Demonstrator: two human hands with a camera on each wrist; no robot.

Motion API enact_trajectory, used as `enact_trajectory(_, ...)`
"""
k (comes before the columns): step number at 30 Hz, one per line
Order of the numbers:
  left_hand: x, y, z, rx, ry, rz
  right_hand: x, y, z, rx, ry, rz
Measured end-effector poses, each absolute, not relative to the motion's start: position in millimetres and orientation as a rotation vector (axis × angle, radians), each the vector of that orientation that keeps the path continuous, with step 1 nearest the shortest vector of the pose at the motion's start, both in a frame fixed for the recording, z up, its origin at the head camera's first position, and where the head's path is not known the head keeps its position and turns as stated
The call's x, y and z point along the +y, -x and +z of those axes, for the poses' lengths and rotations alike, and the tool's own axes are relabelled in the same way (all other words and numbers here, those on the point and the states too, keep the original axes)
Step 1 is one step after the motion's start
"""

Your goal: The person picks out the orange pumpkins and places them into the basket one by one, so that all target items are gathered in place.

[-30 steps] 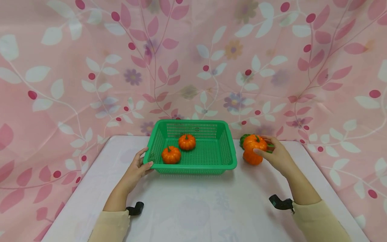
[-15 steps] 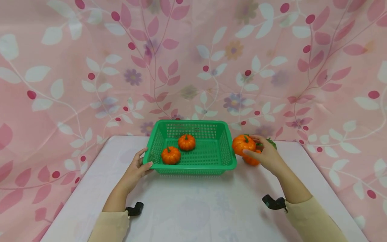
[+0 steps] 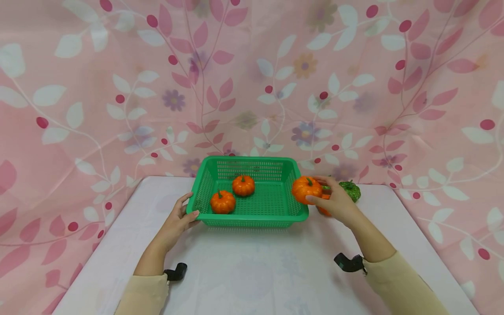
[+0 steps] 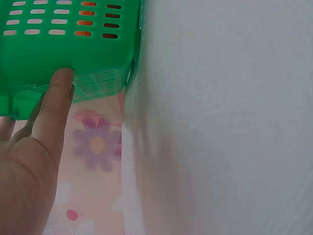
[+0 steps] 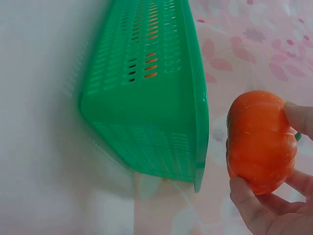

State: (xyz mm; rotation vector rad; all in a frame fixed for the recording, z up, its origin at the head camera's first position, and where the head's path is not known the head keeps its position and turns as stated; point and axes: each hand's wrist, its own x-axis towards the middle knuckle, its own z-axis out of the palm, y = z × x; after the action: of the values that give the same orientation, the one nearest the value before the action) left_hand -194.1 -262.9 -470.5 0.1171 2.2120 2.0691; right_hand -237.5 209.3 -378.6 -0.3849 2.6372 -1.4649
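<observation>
My right hand (image 3: 334,199) grips an orange pumpkin (image 3: 306,190) beside the right rim of the green basket (image 3: 252,217). In the right wrist view the fingers and thumb curl round this pumpkin (image 5: 261,142), level with the rim and off the table. My left hand (image 3: 176,223) holds the basket's front left corner, thumb over the rim; in the left wrist view fingertips (image 4: 61,81) press its outer wall. Inside the basket's left half sit two orange pumpkins, one nearer the front (image 3: 222,202) and another pumpkin (image 3: 243,186) behind it.
Right of the basket, partly hidden behind my right hand, another orange pumpkin (image 3: 324,211) lies on the white table (image 3: 252,267). A green pumpkin (image 3: 350,191) stands farther right near the back edge. A pink floral cloth (image 3: 252,78) hangs behind the table.
My right hand has carried the pumpkin left, from above the other pumpkins to the basket's right rim, uncovering the green pumpkin. My left hand stays at the basket's corner.
</observation>
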Motion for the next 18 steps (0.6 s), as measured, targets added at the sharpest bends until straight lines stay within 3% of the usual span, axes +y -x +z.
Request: enact_trajectory(18,-262.9,194.6,-470.6,2.207,-0.116,2.075,180.8,243.6,-380.0,2.612,0.477,-1.417)
